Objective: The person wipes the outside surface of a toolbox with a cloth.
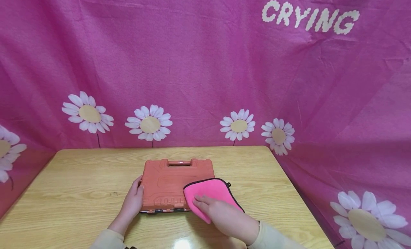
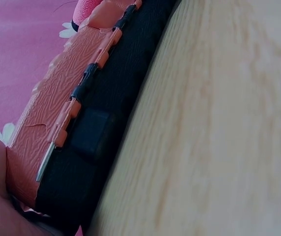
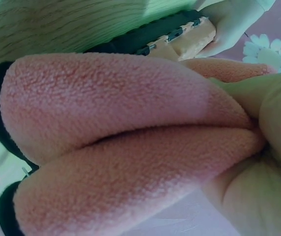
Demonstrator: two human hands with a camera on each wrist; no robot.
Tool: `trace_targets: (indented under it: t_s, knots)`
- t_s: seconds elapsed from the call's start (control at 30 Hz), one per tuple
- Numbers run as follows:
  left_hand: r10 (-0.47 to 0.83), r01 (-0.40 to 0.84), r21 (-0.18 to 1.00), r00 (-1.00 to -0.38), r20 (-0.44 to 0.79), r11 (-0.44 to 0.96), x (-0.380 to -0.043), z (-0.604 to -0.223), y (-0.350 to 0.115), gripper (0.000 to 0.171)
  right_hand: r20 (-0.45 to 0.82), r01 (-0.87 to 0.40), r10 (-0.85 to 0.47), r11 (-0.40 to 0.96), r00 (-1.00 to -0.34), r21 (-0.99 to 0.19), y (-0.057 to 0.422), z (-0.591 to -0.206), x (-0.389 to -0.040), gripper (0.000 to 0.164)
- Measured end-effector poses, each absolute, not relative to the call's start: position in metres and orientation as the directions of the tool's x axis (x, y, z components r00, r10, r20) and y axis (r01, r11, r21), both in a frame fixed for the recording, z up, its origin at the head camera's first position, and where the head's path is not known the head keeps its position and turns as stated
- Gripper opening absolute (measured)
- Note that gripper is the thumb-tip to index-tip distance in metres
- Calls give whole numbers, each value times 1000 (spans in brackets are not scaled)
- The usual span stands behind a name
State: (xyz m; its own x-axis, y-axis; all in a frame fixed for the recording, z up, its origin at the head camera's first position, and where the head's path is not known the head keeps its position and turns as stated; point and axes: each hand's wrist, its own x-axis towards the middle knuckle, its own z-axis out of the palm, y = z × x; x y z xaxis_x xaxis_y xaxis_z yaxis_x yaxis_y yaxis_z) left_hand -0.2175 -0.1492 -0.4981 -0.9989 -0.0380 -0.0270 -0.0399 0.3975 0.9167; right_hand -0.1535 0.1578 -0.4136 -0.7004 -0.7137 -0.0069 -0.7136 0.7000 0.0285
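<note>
An orange-red plastic tool case [image 1: 167, 188] with a black base and a carry handle lies on the table, its handle toward the back. My left hand [image 1: 132, 199] grips the case by its left side, thumb near the top edge. In the left wrist view the hinged front side of the case [image 2: 57, 98] shows, its black base close against the tabletop. With my right hand [image 1: 226, 218] I hold a folded pink cloth [image 1: 212, 190] with black edging over the case's front right corner. The right wrist view shows the fleecy cloth [image 3: 121, 98] bunched into the hand.
The wooden table [image 1: 80, 177] has wood grain and a bright light reflection near its front. Behind and to the sides hangs a magenta curtain [image 1: 192, 63] printed with white daisies and lettering.
</note>
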Motion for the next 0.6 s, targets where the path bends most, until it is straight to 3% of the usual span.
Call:
trace_targets:
  t_s: [0.6]
  knots:
    - [-31, -48, 919, -999, -39, 392, -217, -497, -151, 54, 7, -702, -703, 710, -711, -51, 156, -413, -172, 48]
